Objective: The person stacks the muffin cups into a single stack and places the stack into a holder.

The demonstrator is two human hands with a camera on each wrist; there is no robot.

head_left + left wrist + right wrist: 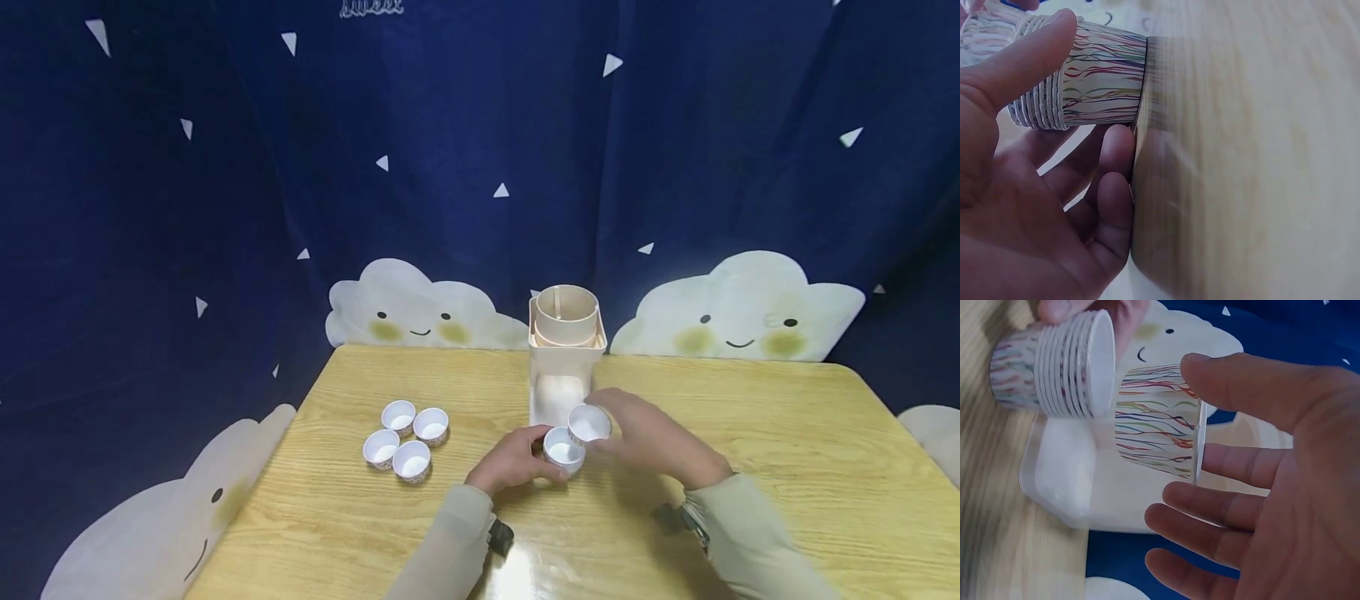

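Observation:
My left hand [513, 461] grips a stack of nested paper cups [564, 454] that stands on the table, thumb on the near side and fingers round the back. The left wrist view shows colourful wavy lines on the stack's bottom cup [1105, 81], whose base meets the tabletop. Just above and right of the stack, my right hand [652, 437] pinches a single paper cup [1157, 425] near its rim between thumb and index finger. In the right wrist view this cup is apart from the stack, and the other fingers are spread loosely.
Several white paper cups [412, 461] stand mouth up in a cluster on the left of the wooden table [337, 533]. Behind the hands stands a cream plastic holder [566, 360] with a round tube on top. A dark blue curtain [465, 125] hangs behind the table.

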